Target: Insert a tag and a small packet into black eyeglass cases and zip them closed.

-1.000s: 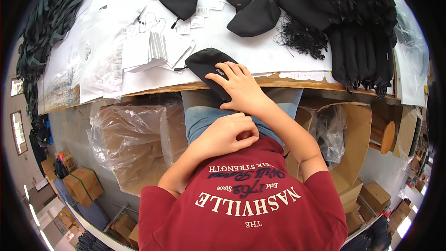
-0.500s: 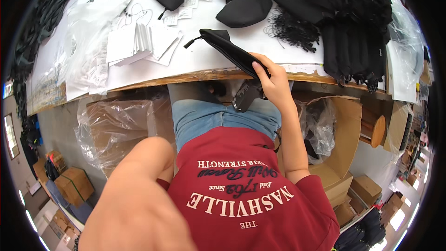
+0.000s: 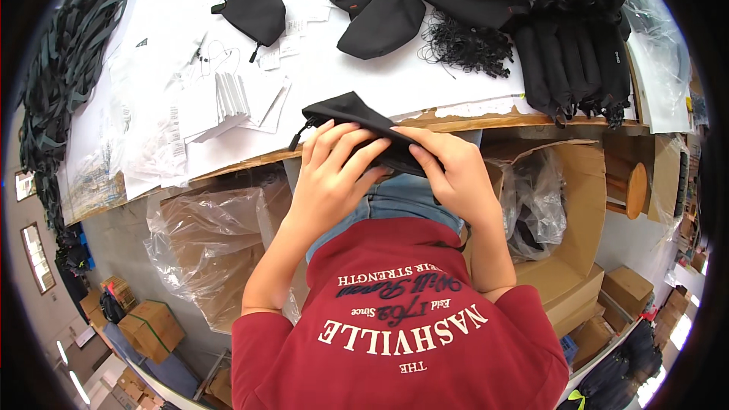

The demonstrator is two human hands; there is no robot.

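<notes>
Left hand (image 3: 330,175) and right hand (image 3: 448,171) both grip a flat, soft black pouch (image 3: 357,125).

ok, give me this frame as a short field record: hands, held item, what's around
left hand: fingers spread over the black pouch, gripping it
right hand: gripping the same pouch from the other side
pouch position: at the near edge of the white table, partly over it
on table: loose black pouches, pile of black cords, stack of white paper tags
below table: open cardboard box with a clear plastic liner
</notes>
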